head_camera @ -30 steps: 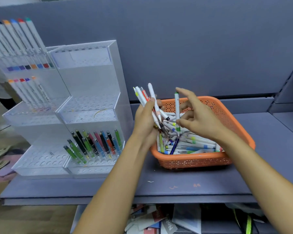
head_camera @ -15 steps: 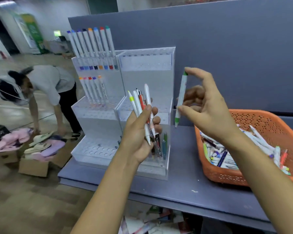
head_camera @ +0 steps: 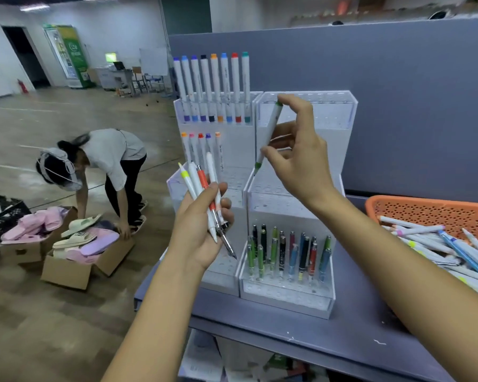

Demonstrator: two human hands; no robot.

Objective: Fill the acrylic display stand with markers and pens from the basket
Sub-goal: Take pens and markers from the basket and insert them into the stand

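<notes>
Right hand [head_camera: 295, 158] pinches green-tipped marker [head_camera: 269, 132]; left hand [head_camera: 199, 232] grips pen bundle [head_camera: 204, 188].

Was a grey-blue tabletop [head_camera: 356, 312], backed by a grey partition [head_camera: 411, 106], and bore a tiered clear acrylic display stand [head_camera: 286, 297] toward its left edge, an orange perforated basket [head_camera: 425, 201] near it on the right, and small white specks [head_camera: 380, 342] by the front.
</notes>
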